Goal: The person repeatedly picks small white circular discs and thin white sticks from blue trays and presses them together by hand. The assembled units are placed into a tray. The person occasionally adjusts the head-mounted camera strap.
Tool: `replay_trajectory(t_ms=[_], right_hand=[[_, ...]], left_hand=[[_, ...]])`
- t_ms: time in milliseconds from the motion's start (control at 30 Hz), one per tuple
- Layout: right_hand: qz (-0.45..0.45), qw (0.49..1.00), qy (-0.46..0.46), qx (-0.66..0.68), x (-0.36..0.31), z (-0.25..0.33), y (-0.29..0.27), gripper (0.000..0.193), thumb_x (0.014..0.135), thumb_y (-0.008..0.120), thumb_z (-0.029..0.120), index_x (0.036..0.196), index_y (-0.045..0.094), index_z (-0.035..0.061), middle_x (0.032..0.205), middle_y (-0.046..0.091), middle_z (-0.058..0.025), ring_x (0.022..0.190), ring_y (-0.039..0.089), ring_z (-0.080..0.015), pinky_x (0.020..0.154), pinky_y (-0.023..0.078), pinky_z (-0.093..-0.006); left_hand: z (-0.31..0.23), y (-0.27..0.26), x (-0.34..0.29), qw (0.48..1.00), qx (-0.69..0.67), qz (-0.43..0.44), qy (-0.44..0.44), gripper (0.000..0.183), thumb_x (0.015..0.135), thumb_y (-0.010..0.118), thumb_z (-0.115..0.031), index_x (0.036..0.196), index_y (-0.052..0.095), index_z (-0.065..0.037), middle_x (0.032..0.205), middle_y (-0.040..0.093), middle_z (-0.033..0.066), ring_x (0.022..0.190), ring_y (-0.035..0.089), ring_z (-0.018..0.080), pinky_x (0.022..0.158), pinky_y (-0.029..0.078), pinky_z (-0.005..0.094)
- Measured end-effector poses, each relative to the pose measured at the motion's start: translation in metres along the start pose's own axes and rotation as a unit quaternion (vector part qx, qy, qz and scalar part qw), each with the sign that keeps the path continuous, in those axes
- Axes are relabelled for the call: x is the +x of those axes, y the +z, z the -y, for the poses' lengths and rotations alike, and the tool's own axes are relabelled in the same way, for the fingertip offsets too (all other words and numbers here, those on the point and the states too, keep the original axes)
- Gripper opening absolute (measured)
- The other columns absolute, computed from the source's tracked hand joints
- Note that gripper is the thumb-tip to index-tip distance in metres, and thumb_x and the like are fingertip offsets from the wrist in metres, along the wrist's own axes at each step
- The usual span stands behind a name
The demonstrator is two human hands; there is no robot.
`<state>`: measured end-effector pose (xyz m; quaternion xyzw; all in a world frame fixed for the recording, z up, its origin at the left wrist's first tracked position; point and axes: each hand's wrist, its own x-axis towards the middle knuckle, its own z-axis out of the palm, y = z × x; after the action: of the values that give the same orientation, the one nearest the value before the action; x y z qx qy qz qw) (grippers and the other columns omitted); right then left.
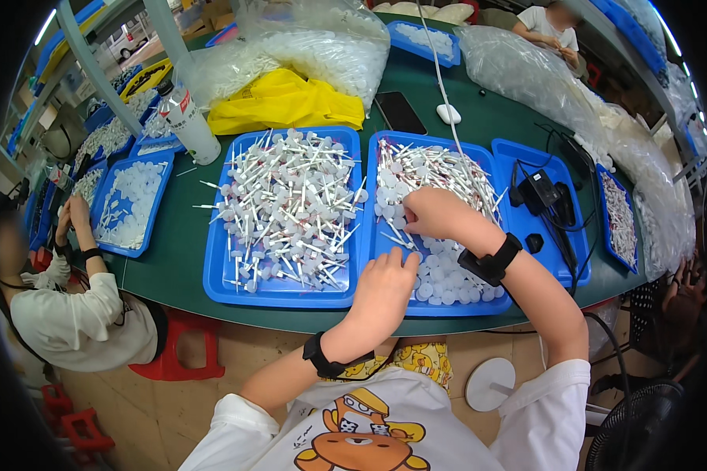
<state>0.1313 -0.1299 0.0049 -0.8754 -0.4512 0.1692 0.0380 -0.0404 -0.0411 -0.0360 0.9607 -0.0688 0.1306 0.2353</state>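
Note:
My left hand (385, 284) reaches over the near left part of the middle blue tray (465, 311), its fingers slightly bent and apart. A thin white stick lies just beyond its fingertips. Above the same tray, my right hand (434, 212) is curled, thumb and fingers pinched together; whatever they pinch is hidden. Loose translucent round caps (456, 276) cover the near half of this tray. White and reddish thin sticks (430, 166) fill its far half. To the left, another blue tray (281, 297) is heaped with white sticks that carry translucent caps (291, 204).
A blue tray (536, 226) with black adapters and cables stands to the right. Beyond the trays are a phone (401, 112), a white mouse-shaped object (448, 114), a yellow bag (287, 102) and a bottle (190, 125). A person (78, 306) works at the left. A white cable hangs over the middle tray.

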Motion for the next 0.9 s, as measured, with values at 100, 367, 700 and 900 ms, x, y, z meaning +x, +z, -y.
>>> replay_trajectory(t_ms=[100,367,700,900], right_hand=[[-0.013,1.0,0.005,0.02,-0.006,-0.001,0.0,0.014,0.072,0.071,0.012,0.083,0.069,0.0046,0.082,0.069,-0.0149,0.081,0.068,-0.0326,0.072,0.054,-0.041],[-0.056,0.998,0.0,-0.024,-0.023,-0.004,0.014,0.018,0.073,0.071,0.012,0.089,0.068,0.005,0.086,0.068,-0.0139,0.086,0.066,-0.0328,0.075,0.052,-0.0421],[-0.086,0.995,0.048,0.012,-0.031,0.018,0.019,0.01,0.075,0.071,0.011,0.078,0.068,0.0022,0.087,0.066,-0.017,0.085,0.065,-0.0356,0.076,0.053,-0.0433],[-0.21,0.974,0.081,0.007,-0.022,0.014,0.048,0.015,0.072,0.072,0.012,0.076,0.068,-0.0021,0.08,0.066,-0.021,0.077,0.066,-0.0382,0.072,0.054,-0.0442]], left_hand=[[0.0,0.002,0.0,1.0,-0.008,-0.015,0.004,0.024,0.078,0.07,-0.004,0.096,0.055,0.001,0.093,0.054,0.0171,0.084,0.059,0.0357,0.075,0.05,0.0431],[0.004,0.002,0.0,0.995,-0.094,0.006,-0.028,0.024,0.08,0.069,-0.002,0.097,0.052,0.002,0.094,0.053,0.0195,0.09,0.059,0.0391,0.076,0.05,0.0449],[-0.006,-0.039,-0.013,0.943,-0.3,0.004,-0.145,0.02,0.083,0.064,0.004,0.102,0.057,0.0,0.095,0.059,0.0148,0.082,0.062,0.0256,0.073,0.052,0.0335],[0.006,-0.052,-0.031,0.854,-0.489,-0.045,-0.171,0.02,0.087,0.067,-0.001,0.107,0.068,0.0,0.093,0.059,0.005,0.079,0.06,0.0112,0.075,0.052,0.0252]])
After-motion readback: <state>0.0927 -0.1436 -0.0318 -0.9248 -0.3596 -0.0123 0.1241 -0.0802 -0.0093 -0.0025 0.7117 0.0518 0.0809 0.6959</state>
